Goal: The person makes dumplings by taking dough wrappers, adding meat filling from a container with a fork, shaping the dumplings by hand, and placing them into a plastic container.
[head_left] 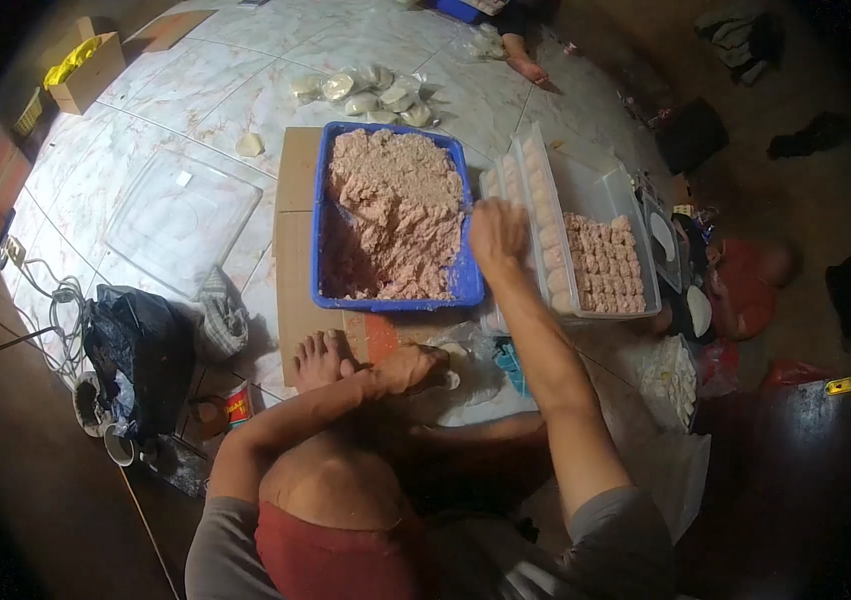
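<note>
Can see the left hand [411,369] low, beside a bare foot [323,358], with fingers partly curled and tips at a small, pale, flat round disc [456,353]; cannot tell whether gripping or only touching it. Can see the right hand [499,232] farther out, curled nearly closed at the right rim of a blue rectangular plastic tub [466,275]; cannot tell of anything held inside the fingers. Find a coarse pink minced mixture [396,180] filling most of the tub, beyond the left hand and just left of the right.

Find, just right of the right hand, a clear plastic box [586,180] with rows of small pink lumps [603,265] in its nearer part. Notice, under the tub and beyond the left hand, a flat brown cardboard sheet [296,230]. Look farther left of both hands for a clear, flat plastic lid [181,205] and a black plastic bag [136,345]. See, well beyond both hands, clear bags of pale round discs [371,92].
</note>
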`<state>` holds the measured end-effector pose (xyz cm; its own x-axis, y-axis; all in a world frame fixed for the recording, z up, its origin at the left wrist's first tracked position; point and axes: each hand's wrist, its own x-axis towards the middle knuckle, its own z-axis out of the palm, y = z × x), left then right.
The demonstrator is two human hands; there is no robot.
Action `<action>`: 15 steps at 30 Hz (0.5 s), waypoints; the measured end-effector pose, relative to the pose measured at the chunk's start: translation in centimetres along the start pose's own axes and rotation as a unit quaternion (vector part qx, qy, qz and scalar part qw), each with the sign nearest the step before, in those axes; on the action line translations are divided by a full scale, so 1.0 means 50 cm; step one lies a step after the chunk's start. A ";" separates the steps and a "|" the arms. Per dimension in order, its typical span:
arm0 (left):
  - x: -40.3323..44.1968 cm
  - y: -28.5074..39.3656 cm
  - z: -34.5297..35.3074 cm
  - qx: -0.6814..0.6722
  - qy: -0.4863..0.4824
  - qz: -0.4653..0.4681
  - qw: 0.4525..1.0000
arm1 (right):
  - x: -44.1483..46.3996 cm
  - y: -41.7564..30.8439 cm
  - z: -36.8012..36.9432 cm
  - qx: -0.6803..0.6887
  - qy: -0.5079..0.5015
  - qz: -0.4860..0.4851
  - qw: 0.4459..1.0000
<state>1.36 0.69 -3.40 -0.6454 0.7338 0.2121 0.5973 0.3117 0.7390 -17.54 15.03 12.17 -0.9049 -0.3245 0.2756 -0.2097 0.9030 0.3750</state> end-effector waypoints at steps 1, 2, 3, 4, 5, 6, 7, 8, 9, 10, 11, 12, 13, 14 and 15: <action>-0.003 0.020 -0.022 -0.120 0.018 -0.033 0.992 | -0.019 -0.019 -0.016 0.002 0.013 -0.026 1.000; -0.014 0.036 -0.044 -0.240 0.024 -0.070 0.968 | -0.020 -0.018 -0.020 0.002 0.011 -0.026 1.000; -0.024 0.052 -0.067 -0.356 0.040 -0.104 0.928 | -0.023 -0.009 -0.022 0.021 -0.024 -0.066 0.997; -0.033 0.055 -0.086 -0.346 0.057 -0.096 0.932 | -0.029 0.005 -0.026 0.039 -0.059 -0.106 0.992; -0.042 0.068 -0.095 -0.338 0.071 -0.088 0.934 | -0.041 0.028 -0.039 0.061 -0.049 -0.109 0.991; -0.050 0.088 -0.104 -0.346 0.065 -0.091 0.932 | -0.043 0.035 -0.047 0.061 -0.058 -0.106 0.991; -0.055 0.111 -0.118 -0.377 0.049 -0.148 0.913 | -0.034 0.040 -0.064 0.048 -0.031 -0.075 0.996; -0.053 0.122 -0.128 -0.403 0.037 -0.200 0.892 | -0.009 0.046 -0.073 0.032 0.004 -0.047 0.998; -0.058 0.119 -0.118 -0.412 0.075 -0.166 0.893 | 0.009 0.046 -0.016 0.013 -0.009 -0.013 1.000; -0.063 0.116 -0.108 -0.419 0.111 -0.131 0.892 | 0.006 0.023 0.006 0.009 0.001 -0.015 1.000; -0.062 0.104 -0.107 -0.445 0.084 -0.155 0.878 | -0.005 -0.018 0.019 0.046 -0.019 0.026 0.998; -0.064 0.098 -0.106 -0.472 0.058 -0.178 0.861 | -0.009 -0.038 0.041 0.082 -0.040 0.066 0.994; -0.069 0.097 -0.109 -0.446 0.067 -0.169 0.876 | 0.005 -0.036 0.051 -0.056 -0.087 -0.221 0.970; -0.070 0.085 -0.114 -0.445 0.074 -0.168 0.877 | 0.027 -0.022 0.061 -0.058 -0.083 -0.225 0.969; -0.080 0.079 -0.102 -0.430 0.087 -0.179 0.881 | 0.037 -0.017 0.029 -0.037 -0.115 -0.180 0.976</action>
<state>3.86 -4.08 1.94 -0.8274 0.5539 -0.0927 -0.1919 -0.1237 0.9736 -19.57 14.08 11.05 -0.8384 -0.5378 -0.0891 -0.5101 0.7162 0.4763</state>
